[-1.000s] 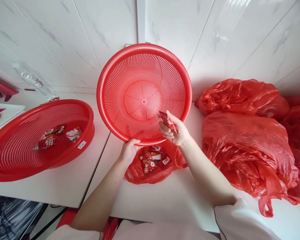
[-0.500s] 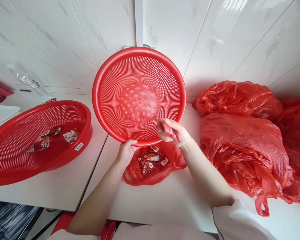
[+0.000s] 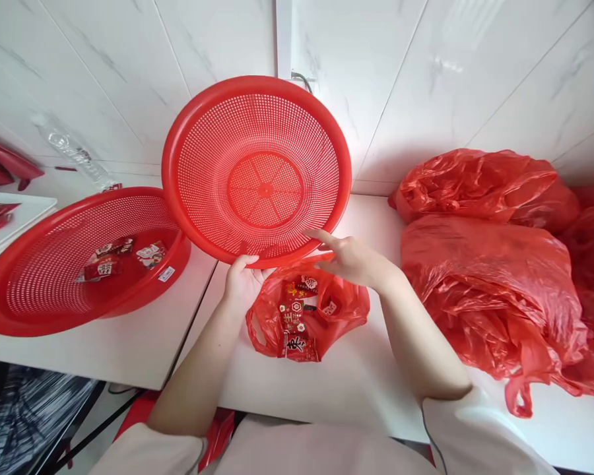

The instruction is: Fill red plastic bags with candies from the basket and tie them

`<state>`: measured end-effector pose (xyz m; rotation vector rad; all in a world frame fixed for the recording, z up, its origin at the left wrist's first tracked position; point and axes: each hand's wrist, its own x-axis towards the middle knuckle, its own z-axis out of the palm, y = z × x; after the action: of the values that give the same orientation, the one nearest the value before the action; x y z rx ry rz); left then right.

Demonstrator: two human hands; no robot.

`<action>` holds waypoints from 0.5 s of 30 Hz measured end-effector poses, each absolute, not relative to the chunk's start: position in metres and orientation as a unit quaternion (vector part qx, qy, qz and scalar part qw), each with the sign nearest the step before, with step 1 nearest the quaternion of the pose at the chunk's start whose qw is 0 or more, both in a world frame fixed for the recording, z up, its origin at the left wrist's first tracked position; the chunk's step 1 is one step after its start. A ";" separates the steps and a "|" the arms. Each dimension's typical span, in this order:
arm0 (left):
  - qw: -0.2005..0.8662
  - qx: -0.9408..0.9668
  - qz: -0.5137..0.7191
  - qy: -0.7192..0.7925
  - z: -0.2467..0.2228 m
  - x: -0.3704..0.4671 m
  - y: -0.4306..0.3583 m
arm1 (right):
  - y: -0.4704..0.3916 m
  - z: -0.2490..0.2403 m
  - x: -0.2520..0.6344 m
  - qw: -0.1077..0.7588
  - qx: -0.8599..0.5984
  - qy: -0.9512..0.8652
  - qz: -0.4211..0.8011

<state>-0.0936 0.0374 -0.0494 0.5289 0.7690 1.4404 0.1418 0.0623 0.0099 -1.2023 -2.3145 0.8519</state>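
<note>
A round red plastic basket is tilted toward me with its inside bare. My left hand grips its near rim, thumb over the top and fingers beneath. By the lower right rim is my right hand, its fingers apart and holding nothing I can see; the index finger reaches over the rim. Below both hands a red plastic bag lies spread on the table, with red printed packets inside. Part of the bag is hidden behind the right hand.
To the left, a second red basket holds several small packets. A clear bottle and a white tray lie beyond it. Stuffed red bags fill the right side. A co-worker's patterned clothing shows lower left.
The basket has shifted left and tips against the other basket. The small red packet has left my right hand, whose fingers have spread. The bag below shows more of its packets.
</note>
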 end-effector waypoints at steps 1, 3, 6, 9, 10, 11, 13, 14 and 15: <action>0.657 0.242 0.631 0.333 -0.048 -0.093 0.036 | 0.064 0.008 0.140 0.214 -0.431 -0.825 0.295; 0.669 0.270 0.612 0.325 -0.045 -0.091 0.034 | 0.067 0.005 0.136 0.273 -0.423 -0.822 0.266; 0.687 0.330 0.567 0.313 -0.039 -0.093 0.030 | 0.071 0.006 0.133 0.379 -0.432 -0.793 0.201; 0.682 0.394 0.527 0.318 -0.032 -0.104 0.030 | 0.076 0.011 0.142 0.433 -0.480 -0.748 0.151; 0.667 0.406 0.524 0.340 -0.029 -0.110 0.030 | 0.077 0.013 0.147 0.441 -0.493 -0.737 0.138; 0.641 0.403 0.535 0.374 -0.027 -0.116 0.031 | 0.079 0.015 0.152 0.448 -0.503 -0.728 0.129; 0.578 0.336 0.595 0.445 -0.025 -0.128 0.031 | 0.082 0.019 0.164 0.456 -0.515 -0.716 0.120; 0.554 0.279 0.632 0.465 -0.024 -0.134 0.030 | 0.084 0.020 0.169 0.459 -0.520 -0.710 0.117; 0.538 0.214 0.667 0.469 -0.025 -0.140 0.027 | 0.085 0.021 0.174 0.462 -0.525 -0.706 0.114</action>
<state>-0.1396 0.0272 -0.0251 0.5085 1.1149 1.5867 0.1739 0.0849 0.0211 -1.2915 -1.7361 0.2810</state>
